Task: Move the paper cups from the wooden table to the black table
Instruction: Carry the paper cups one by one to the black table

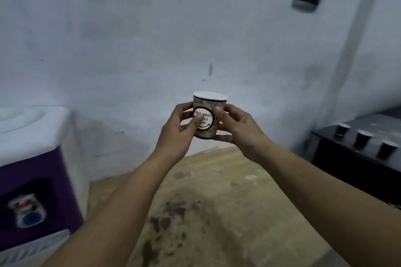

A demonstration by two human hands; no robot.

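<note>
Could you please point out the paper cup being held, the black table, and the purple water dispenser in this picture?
paper cup point(209, 108): head view, on its printed side wall below the rim.
black table point(338, 158): head view, on its dark front face.
purple water dispenser point(32, 171): head view, on its purple front panel.

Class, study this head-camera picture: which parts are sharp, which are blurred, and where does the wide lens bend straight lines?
In the head view, the paper cup held between the left hand and right hand is sharpest, its print partly readable; the cups on the black table and the purple dispenser are smeared; lighting is dim and flat; the wall pipe leans near the right edge.
</note>
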